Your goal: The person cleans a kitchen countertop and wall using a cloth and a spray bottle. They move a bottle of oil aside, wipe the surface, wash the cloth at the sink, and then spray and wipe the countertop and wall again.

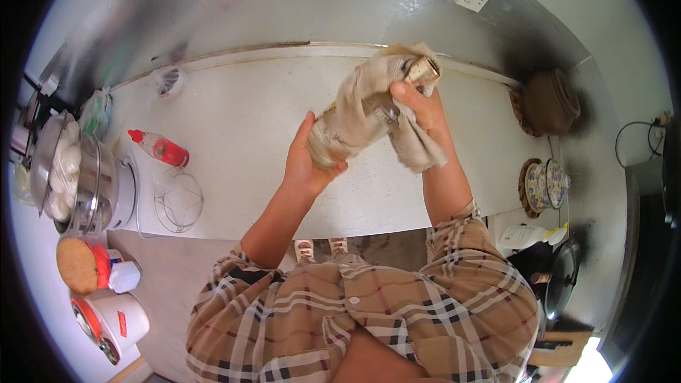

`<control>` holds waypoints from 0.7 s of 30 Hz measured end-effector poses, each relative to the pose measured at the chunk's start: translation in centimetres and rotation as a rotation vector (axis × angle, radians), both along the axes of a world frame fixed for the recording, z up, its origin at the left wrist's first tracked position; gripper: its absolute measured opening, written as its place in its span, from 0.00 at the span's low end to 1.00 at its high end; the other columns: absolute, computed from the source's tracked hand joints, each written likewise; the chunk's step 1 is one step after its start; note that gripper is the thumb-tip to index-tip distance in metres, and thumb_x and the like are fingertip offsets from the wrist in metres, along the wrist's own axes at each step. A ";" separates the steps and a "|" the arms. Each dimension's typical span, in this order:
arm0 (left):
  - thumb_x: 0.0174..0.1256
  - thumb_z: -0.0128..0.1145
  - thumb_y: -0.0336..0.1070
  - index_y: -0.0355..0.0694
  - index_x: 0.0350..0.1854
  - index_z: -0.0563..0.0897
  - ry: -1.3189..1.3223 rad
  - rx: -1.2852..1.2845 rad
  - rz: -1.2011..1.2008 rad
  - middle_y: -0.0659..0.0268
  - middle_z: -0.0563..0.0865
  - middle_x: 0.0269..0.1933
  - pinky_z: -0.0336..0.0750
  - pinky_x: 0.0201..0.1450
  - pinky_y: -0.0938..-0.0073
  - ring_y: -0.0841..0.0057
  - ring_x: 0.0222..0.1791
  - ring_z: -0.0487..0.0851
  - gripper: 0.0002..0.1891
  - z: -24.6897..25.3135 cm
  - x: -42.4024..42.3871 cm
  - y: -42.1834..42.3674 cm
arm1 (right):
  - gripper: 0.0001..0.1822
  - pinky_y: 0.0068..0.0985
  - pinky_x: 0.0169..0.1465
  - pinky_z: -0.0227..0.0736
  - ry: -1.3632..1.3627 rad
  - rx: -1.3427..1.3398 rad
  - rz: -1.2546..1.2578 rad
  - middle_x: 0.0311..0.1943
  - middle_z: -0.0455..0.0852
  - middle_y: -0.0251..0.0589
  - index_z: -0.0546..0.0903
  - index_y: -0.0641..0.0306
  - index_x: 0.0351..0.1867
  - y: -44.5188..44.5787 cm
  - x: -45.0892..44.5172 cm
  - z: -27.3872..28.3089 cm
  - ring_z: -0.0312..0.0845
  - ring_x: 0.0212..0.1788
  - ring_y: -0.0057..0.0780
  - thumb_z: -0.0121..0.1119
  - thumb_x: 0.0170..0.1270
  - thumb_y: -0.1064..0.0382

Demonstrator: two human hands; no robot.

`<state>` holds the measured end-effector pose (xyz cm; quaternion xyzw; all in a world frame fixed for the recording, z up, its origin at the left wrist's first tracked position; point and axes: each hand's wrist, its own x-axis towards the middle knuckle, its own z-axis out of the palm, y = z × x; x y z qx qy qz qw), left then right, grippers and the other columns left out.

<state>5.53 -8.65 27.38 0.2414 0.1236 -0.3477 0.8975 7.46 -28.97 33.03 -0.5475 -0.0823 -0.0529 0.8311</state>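
A clear glass bottle (332,141) is held tilted above the white counter, its neck end pointing up and right. My left hand (306,170) grips the bottle's base, thumb on one side and fingertips showing on the other. A beige cloth (367,82) wraps over the upper part of the bottle and hangs down by my right wrist. My right hand (423,109) is closed around the cloth near the neck, with the thumb on top. The gold-coloured cap (423,71) pokes out of the cloth. Whether the bottle holds liquid is unclear.
On the counter (239,197) at left are a red-capped squeeze bottle (167,150), a wire rack (179,199) and a metal steamer (101,186). At right stand a brown clay pot (548,102), a floral lidded pot (545,183) and a white spray bottle (524,236). A metallic-lined wall (340,5) closes the back.
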 end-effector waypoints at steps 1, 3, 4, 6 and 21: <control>0.69 0.47 0.56 0.48 0.59 0.68 -0.190 0.100 0.160 0.60 0.77 0.53 0.76 0.31 0.69 0.62 0.44 0.79 0.23 0.1 0.2 -0.4 | 0.30 0.29 0.54 0.72 0.071 0.002 -0.159 0.46 0.80 0.37 0.74 0.64 0.54 0.6 -0.3 0.4 0.75 0.50 0.27 0.73 0.50 0.59; 0.68 0.52 0.49 0.44 0.61 0.63 -0.574 0.295 0.495 0.59 0.73 0.55 0.75 0.43 0.67 0.67 0.50 0.75 0.25 -0.3 1.6 -0.8 | 0.25 0.28 0.51 0.74 0.215 0.019 -0.461 0.45 0.80 0.37 0.74 0.65 0.52 3.3 -0.4 1.3 0.77 0.47 0.27 0.69 0.55 0.59; 0.67 0.53 0.45 0.43 0.61 0.61 -0.812 0.411 0.612 0.58 0.71 0.56 0.73 0.48 0.66 0.67 0.53 0.73 0.25 -1.8 2.6 -0.7 | 0.20 0.27 0.46 0.77 0.274 0.255 -0.422 0.43 0.81 0.39 0.75 0.65 0.50 4.2 0.0 1.0 0.79 0.44 0.27 0.65 0.60 0.58; 0.65 0.55 0.37 0.41 0.61 0.57 -1.296 0.620 0.853 0.56 0.67 0.58 0.69 0.58 0.64 0.68 0.57 0.69 0.27 -3.8 4.1 -0.8 | 0.19 0.27 0.44 0.78 0.285 0.276 -0.358 0.42 0.82 0.39 0.76 0.65 0.48 4.3 1.4 1.2 0.80 0.43 0.27 0.65 0.60 0.58; 0.67 0.41 0.63 0.48 0.59 0.72 0.277 -0.406 -0.429 0.60 0.80 0.50 0.75 0.25 0.71 0.54 0.41 0.79 0.28 3.9 -1.5 2.5 | 0.36 0.36 0.53 0.78 -0.086 0.283 0.177 0.46 0.82 0.46 0.73 0.65 0.54 3.2 0.9 4.1 0.81 0.47 0.39 0.76 0.42 0.57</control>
